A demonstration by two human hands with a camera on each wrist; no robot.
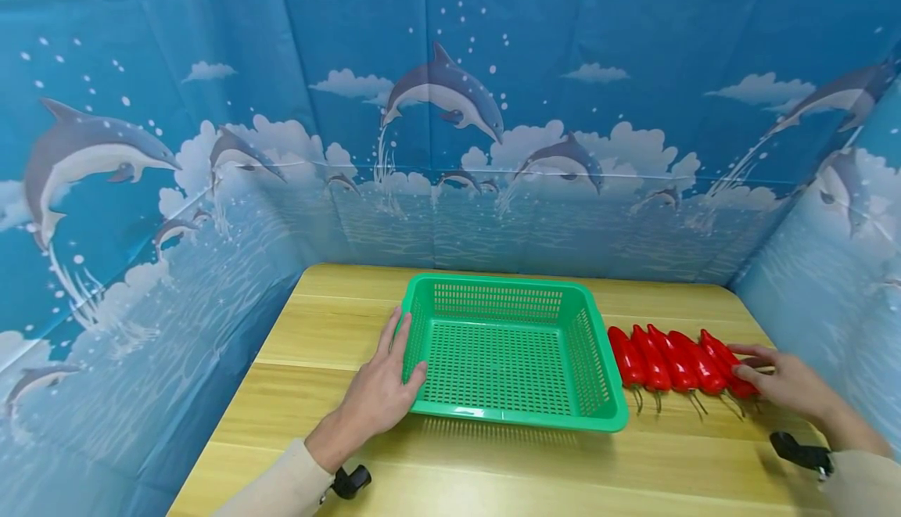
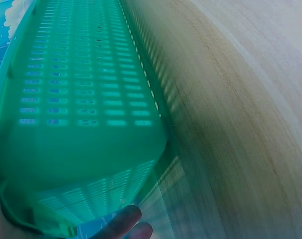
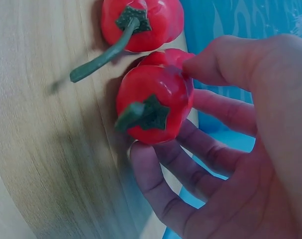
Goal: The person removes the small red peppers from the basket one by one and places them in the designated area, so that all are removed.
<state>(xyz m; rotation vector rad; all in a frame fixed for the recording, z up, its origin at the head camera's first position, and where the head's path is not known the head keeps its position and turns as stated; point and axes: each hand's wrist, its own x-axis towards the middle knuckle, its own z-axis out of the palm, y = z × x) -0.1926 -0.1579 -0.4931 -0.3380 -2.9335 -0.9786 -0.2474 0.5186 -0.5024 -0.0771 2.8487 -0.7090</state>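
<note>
A green plastic basket (image 1: 503,417) with slotted walls stands in the middle of the table, with nothing inside it. My left hand (image 1: 380,388) holds its left rim near the front corner, thumb over the inner side and fingers along the outside. In the left wrist view, two fingertips (image 2: 123,221) show past the end of the basket wall (image 2: 81,144). Several glossy red peppers with green stems lie in a row right of the basket. My right hand (image 1: 784,380) holds the rightmost red pepper (image 3: 153,99), thumb on one side and fingers around the other.
The other red peppers (image 1: 679,360) lie side by side, stems toward me, the leftmost close to the basket's right wall. Under everything is a wood-grain table (image 1: 317,353). A blue dolphin-print curtain (image 1: 352,212) surrounds its back and sides.
</note>
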